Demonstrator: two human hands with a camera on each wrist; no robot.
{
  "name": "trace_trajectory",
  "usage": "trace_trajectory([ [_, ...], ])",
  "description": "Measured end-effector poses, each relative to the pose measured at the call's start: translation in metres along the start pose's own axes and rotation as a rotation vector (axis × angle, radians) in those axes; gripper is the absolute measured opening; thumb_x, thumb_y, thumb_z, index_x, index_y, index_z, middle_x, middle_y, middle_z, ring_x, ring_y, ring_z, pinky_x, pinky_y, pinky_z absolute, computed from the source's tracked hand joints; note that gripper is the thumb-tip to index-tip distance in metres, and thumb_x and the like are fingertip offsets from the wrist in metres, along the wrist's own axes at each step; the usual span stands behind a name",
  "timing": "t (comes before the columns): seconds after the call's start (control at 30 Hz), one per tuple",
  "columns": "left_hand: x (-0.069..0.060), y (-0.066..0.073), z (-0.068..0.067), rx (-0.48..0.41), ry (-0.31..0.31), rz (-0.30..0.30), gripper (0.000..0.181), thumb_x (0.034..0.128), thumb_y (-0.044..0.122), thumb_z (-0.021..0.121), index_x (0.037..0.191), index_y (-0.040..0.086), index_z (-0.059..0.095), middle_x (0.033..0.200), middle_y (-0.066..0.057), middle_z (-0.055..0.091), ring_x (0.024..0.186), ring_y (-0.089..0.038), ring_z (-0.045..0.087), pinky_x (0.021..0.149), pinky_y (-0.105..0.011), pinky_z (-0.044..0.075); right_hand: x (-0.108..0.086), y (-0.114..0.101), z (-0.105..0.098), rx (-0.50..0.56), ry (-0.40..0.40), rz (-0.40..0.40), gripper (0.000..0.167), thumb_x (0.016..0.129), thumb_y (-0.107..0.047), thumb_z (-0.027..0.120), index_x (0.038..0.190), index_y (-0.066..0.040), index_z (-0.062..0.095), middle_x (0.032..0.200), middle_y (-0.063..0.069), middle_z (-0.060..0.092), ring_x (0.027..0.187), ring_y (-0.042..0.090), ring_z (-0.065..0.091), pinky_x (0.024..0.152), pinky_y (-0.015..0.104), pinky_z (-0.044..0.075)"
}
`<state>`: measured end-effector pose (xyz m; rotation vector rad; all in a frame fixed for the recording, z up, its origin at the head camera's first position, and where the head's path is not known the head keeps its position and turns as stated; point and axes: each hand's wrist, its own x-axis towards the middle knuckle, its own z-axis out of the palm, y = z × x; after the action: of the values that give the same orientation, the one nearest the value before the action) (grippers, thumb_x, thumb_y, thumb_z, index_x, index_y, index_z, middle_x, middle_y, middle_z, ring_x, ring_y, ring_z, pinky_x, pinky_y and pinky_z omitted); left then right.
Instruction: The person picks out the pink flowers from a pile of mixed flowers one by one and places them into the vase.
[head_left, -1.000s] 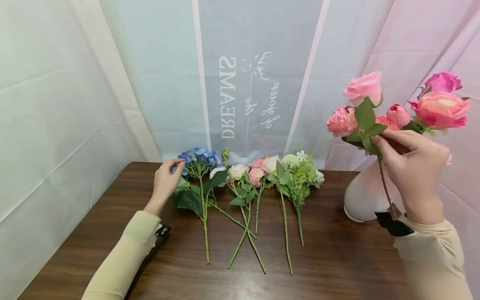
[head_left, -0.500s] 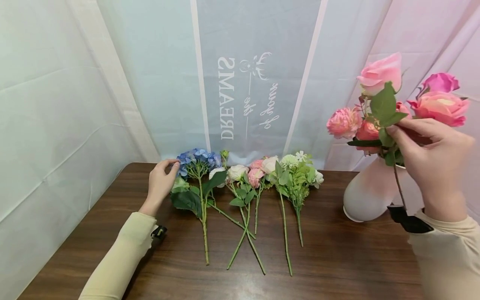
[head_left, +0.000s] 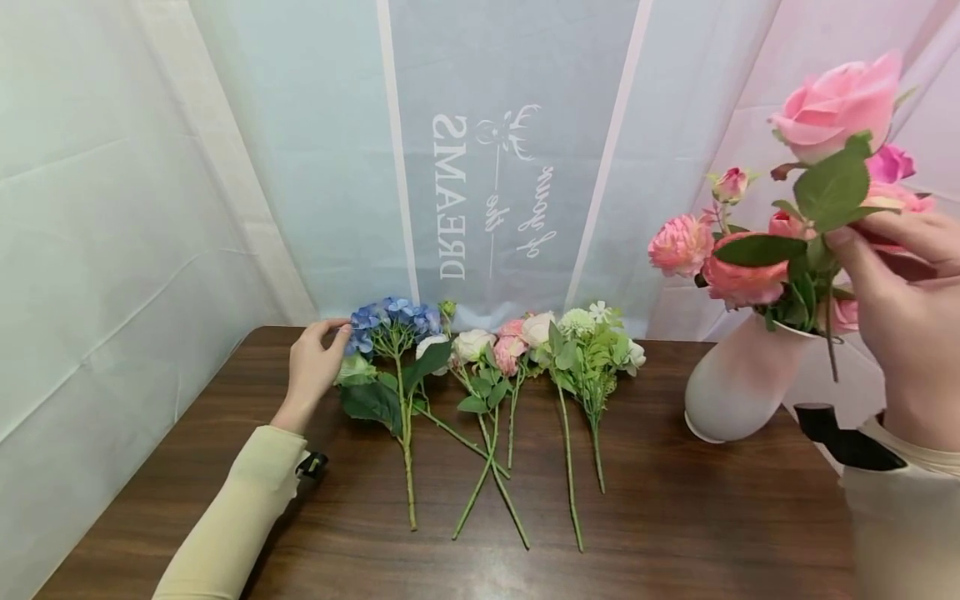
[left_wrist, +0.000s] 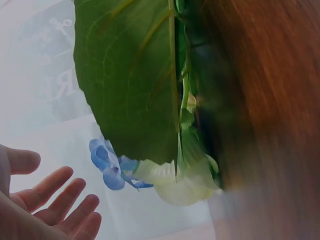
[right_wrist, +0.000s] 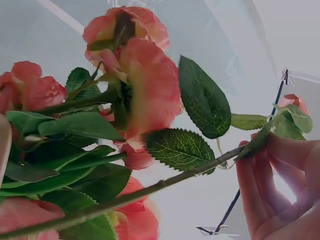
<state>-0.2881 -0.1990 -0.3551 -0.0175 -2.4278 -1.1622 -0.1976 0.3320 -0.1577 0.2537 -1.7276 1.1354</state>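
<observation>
In the head view my right hand [head_left: 915,325] pinches the stem of a pink rose [head_left: 836,112] just below its leaves. The rose stands upright in front of the bouquet in the pink and white vase [head_left: 735,387]. In the right wrist view, thumb and fingers meet on the stem [right_wrist: 165,185], which runs past several coral flowers [right_wrist: 150,85]. My left hand [head_left: 311,358] is beside the blue hydrangea [head_left: 393,317] on the table's left. Its fingers [left_wrist: 67,190] look loosely extended in the left wrist view, with nothing between them; the hydrangea's large leaf [left_wrist: 130,80] is close by.
Along the back of the brown table [head_left: 660,517] lie white flowers [head_left: 474,344], pink flowers [head_left: 510,354] and a green spray [head_left: 596,375], stems toward me, some crossing. A printed cloth backdrop [head_left: 517,75] hangs behind. The vase stands near the right edge.
My right hand has carried the pink rose rightward and up, and the rose now covers part of the bouquet. The left hand has drifted slightly left beside the hydrangea.
</observation>
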Motion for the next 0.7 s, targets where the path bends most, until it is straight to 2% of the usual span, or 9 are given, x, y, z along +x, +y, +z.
trace_trajectory([
  [0.1, 0.0, -0.001, -0.003, 0.004, 0.012, -0.009, 0.039, 0.098, 0.036, 0.05, 0.122, 0.007, 0.063, 0.124, -0.016, 0.058, 0.115, -0.035, 0.053, 0.094, -0.054, 0.041, 0.004, -0.005, 0.004, 0.015, 0.007, 0.011, 0.022, 0.082, -0.003, 0.071, 0.104, 0.002, 0.072, 0.098, -0.009, 0.07, 0.095, 0.005, 0.064, 0.083, 0.009, 0.048],
  [0.2, 0.0, -0.003, -0.006, 0.012, 0.017, -0.015, 0.038, 0.0981, 0.034, 0.05, 0.122, 0.007, 0.063, 0.123, -0.016, 0.059, 0.113, -0.034, 0.054, 0.093, -0.052, 0.042, 0.007, -0.009, 0.008, -0.042, -0.004, 0.003, 0.022, 0.083, -0.007, 0.071, 0.104, -0.002, 0.073, 0.1, -0.011, 0.07, 0.097, 0.004, 0.062, 0.085, 0.009, 0.047],
  [0.33, -0.001, -0.006, -0.009, 0.028, 0.027, -0.012, 0.036, 0.0979, 0.033, 0.051, 0.12, 0.008, 0.064, 0.123, -0.016, 0.06, 0.112, -0.034, 0.055, 0.093, -0.051, 0.043, 0.011, -0.012, 0.014, -0.039, 0.005, 0.01, 0.021, 0.082, -0.008, 0.073, 0.102, -0.002, 0.074, 0.096, -0.012, 0.07, 0.094, 0.003, 0.061, 0.082, 0.008, 0.047],
  [0.6, -0.005, -0.017, -0.019, 0.09, 0.053, 0.002, 0.035, 0.0977, 0.03, 0.051, 0.117, 0.004, 0.064, 0.123, -0.019, 0.059, 0.118, -0.039, 0.051, 0.097, -0.054, 0.038, 0.019, -0.013, 0.026, 0.139, 0.045, 0.057, 0.022, 0.077, -0.003, 0.075, 0.098, 0.005, 0.073, 0.086, -0.006, 0.066, 0.083, 0.005, 0.066, 0.073, 0.008, 0.05],
  [0.7, -0.007, -0.021, -0.023, 0.106, 0.048, 0.008, 0.036, 0.098, 0.03, 0.05, 0.118, 0.003, 0.064, 0.124, -0.021, 0.058, 0.118, -0.041, 0.05, 0.096, -0.055, 0.038, 0.022, -0.016, 0.028, 0.145, 0.061, 0.062, 0.022, 0.077, -0.004, 0.075, 0.097, 0.005, 0.073, 0.085, -0.005, 0.066, 0.083, 0.004, 0.065, 0.073, 0.008, 0.05],
])
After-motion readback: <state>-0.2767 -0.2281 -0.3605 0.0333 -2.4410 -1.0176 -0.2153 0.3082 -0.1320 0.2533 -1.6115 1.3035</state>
